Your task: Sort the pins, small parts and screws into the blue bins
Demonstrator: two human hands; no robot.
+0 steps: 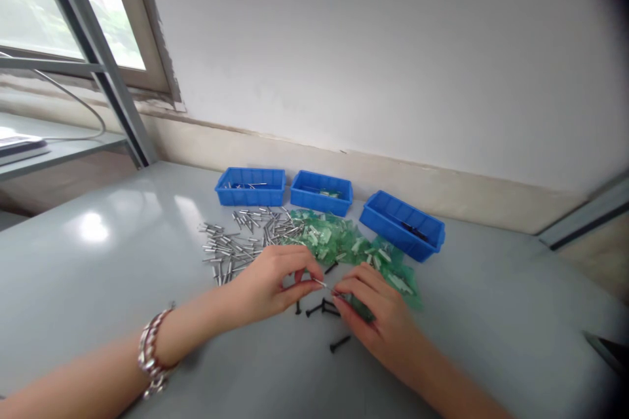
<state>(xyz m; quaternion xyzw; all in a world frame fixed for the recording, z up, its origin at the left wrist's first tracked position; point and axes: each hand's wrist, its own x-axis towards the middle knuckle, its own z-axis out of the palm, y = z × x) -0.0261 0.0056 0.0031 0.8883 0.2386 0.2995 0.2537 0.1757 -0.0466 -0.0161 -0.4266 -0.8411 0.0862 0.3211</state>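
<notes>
My left hand (pixel 272 285) pinches a small silver metal pin (pixel 322 283) between thumb and fingers. My right hand (pixel 381 314) is closed beside it, its fingertips meeting the pin's other end and holding a small green packet (pixel 361 308). Both hands hover low over the grey table (pixel 98 262). A few black screws (pixel 324 306) lie just under and in front of the hands. Behind the left hand is a scattered pile of silver pins (pixel 240 239). Behind the right hand lies a heap of green packets (pixel 344 239).
Three blue plastic bins stand along the wall: the left bin (pixel 250 186) holds silver pins, the middle bin (pixel 321 192) green packets, the right bin (pixel 403 224) black screws. A window (pixel 59 13) is at upper left. A bracelet (pixel 150 353) is on my left wrist.
</notes>
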